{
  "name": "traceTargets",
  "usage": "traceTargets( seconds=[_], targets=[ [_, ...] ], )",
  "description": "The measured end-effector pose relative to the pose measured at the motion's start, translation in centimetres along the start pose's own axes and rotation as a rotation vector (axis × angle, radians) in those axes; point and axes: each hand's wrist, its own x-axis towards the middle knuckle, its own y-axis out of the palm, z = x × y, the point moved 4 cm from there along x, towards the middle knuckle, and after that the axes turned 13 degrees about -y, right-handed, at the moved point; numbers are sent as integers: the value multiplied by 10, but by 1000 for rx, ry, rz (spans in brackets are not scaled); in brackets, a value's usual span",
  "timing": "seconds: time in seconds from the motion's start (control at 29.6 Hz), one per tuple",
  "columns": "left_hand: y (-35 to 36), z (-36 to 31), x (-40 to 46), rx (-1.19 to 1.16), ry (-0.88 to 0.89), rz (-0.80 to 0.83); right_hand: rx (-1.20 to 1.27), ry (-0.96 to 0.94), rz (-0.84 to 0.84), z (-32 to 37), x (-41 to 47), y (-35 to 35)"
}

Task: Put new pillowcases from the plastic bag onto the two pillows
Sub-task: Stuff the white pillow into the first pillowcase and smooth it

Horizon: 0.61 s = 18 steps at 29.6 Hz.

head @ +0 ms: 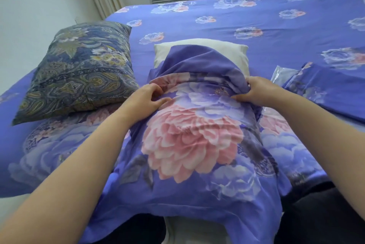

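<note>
Hands are working together: our left hand and right hand are pinching the floral pillowcase's bunched opening over the white pillow on the bed.

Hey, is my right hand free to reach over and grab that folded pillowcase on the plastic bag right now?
Probably not yet. The right hand grips the bunched edge of the floral pillowcase on the white pillow. The folded pillowcase lies close beside it with nothing between; it would need to let go first.
</note>
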Motion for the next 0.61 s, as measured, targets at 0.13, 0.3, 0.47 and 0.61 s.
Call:
traceTargets(
  seconds=[0.13,0.3,0.47,0.61],
  targets=[
    [-11,-4,2,202,60,-28,64,-68,5,21,-2,-4],
    [-13,4,34,474,-209,-400,257,-137,-93,51,8,-4],
    [9,20,45,211,-452,-144,322,-4,283,33,23,14],
    [10,-11,36,25,-346,-210,-182,114,-200,-4,47,11]
  ],
)
